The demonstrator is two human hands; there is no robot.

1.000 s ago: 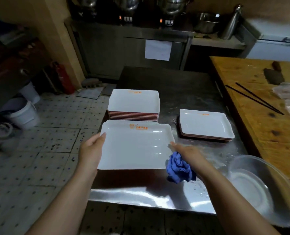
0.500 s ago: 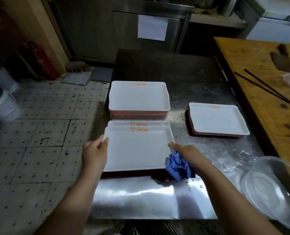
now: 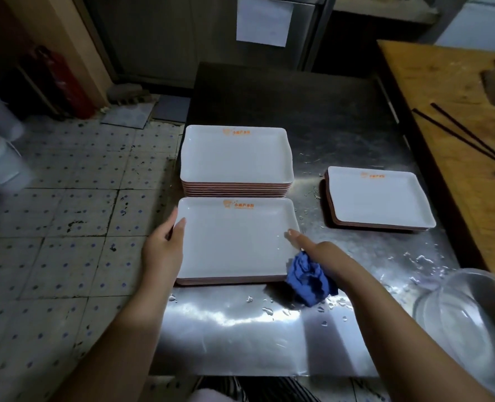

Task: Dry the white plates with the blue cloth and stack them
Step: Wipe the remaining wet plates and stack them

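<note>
a white plate [image 3: 234, 242] lies flat near the front of the wet steel surface [image 3: 240, 329], just in front of a taller stack [image 3: 236, 158] of the same plates. the left hand [image 3: 165, 245] grips its left rim, thumb on top, fingers curled under the edge. the right hand [image 3: 318, 250] touches the right rim with one straight finger while its grip is clamped on the bunched blue cloth [image 3: 308, 278]. a low stack [image 3: 379, 198] sits well apart to the right, and a clear bowl [image 3: 466, 323] stands at the near right.
</note>
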